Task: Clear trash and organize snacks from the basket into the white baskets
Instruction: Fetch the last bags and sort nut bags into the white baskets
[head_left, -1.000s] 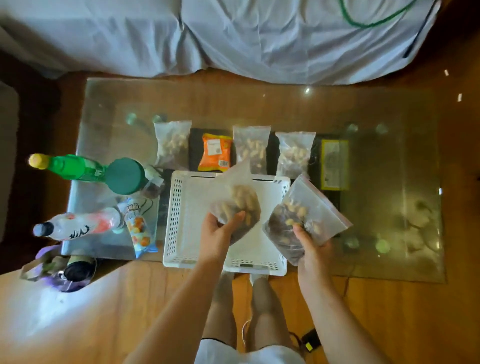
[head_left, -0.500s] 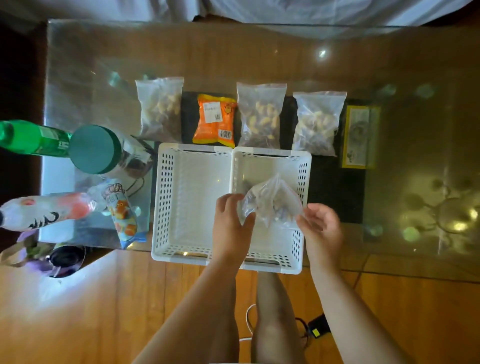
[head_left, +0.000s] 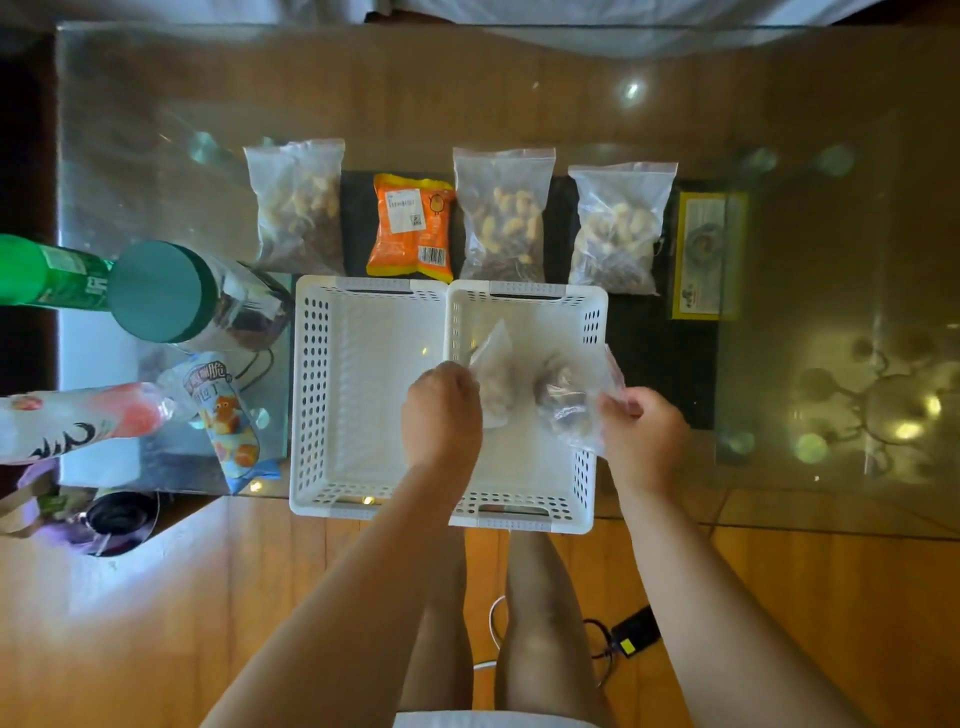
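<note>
Two white perforated baskets stand side by side on the glass table, the left basket (head_left: 343, 364) and the right basket (head_left: 587, 317). My left hand (head_left: 441, 415) grips a clear bag of nuts (head_left: 493, 384) over the right basket. My right hand (head_left: 641, 436) pinches a second clear bag of nuts (head_left: 569, 405) by its edge, low inside the same basket. Beyond the baskets lie three clear nut bags, one at the left (head_left: 298, 208), one in the middle (head_left: 501, 215) and one at the right (head_left: 618, 228), and an orange snack packet (head_left: 410, 226).
At the left are a green bottle (head_left: 47, 273), a jar with a teal lid (head_left: 161, 291), a pink-and-white bottle (head_left: 78, 418) and a blue snack pouch (head_left: 228, 421). A yellow box (head_left: 706, 254) shows at the right. The table's near edge (head_left: 779, 488) meets wooden floor.
Both hands have lowered the two nut bags from above the basket's front rim down into the right basket. The camera has tilted down and closer to the table.
</note>
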